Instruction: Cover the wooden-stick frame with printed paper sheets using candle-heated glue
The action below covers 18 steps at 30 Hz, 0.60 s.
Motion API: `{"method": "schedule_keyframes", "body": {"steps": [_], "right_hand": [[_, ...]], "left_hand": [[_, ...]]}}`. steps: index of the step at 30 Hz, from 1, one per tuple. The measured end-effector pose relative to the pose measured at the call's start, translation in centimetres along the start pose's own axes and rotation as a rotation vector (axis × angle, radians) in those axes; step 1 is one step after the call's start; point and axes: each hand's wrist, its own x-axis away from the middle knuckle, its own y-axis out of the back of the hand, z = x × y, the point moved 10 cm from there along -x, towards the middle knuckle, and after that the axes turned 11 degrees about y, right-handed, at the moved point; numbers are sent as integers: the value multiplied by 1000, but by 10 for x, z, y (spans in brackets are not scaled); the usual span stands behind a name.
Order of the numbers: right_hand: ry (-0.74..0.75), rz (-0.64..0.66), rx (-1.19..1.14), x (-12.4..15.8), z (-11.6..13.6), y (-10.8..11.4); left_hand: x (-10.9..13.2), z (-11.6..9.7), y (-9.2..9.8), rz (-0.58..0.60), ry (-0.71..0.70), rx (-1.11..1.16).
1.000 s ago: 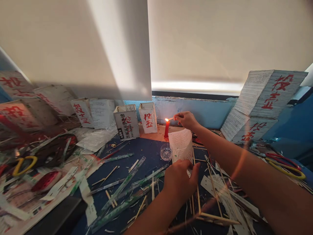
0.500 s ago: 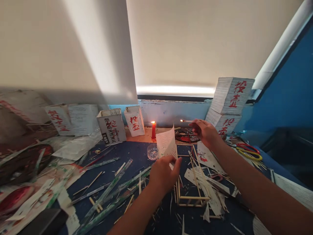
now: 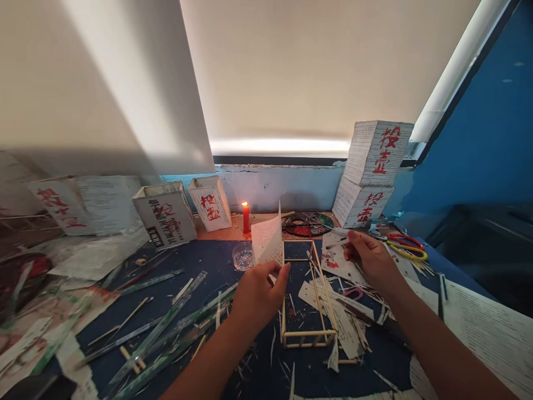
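Note:
My left hand (image 3: 262, 291) is closed on a sheet of printed paper (image 3: 266, 239), which stands up with its upper corner bent. Its fingers are at the left edge of a box-shaped frame of thin wooden sticks (image 3: 310, 336). Whether they also grip the frame is hidden. Over the paper scraps on the right, my right hand (image 3: 366, 253) pinches a thin pale stick (image 3: 338, 229), its tip pointing left and no flame showing on it. A lit red candle (image 3: 246, 219) stands upright behind the paper. Beside it sits a small clear glass dish (image 3: 243, 258).
Paper-covered boxes with red characters stand along the back, including a grey one (image 3: 165, 216) and a stacked pair (image 3: 372, 161). Red-and-yellow-handled scissors (image 3: 408, 247) lie at right. Green-stained clear strips (image 3: 166, 328) and wooden sticks litter the left. A round dark palette (image 3: 308, 223) lies behind.
My right hand has moved down and right, away from the candle. The flame at the tip of its stick is gone. The view has turned slightly to the right; my left hand still holds the paper.

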Motion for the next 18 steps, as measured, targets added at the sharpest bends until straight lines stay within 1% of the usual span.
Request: {"method": "schedule_keyframes", "body": {"steps": [4, 8, 12, 18], "right_hand": [[39, -20, 69, 3, 4, 0], [55, -37, 121, -1, 2, 0], [78, -21, 167, -4, 0, -4], [143, -23, 316, -1, 11, -8]], "left_hand": [[-2, 2, -1, 8, 15, 6], [-2, 4, -3, 13, 27, 17], [-2, 6, -5, 15, 33, 27], [-3, 7, -4, 15, 36, 28]]}}
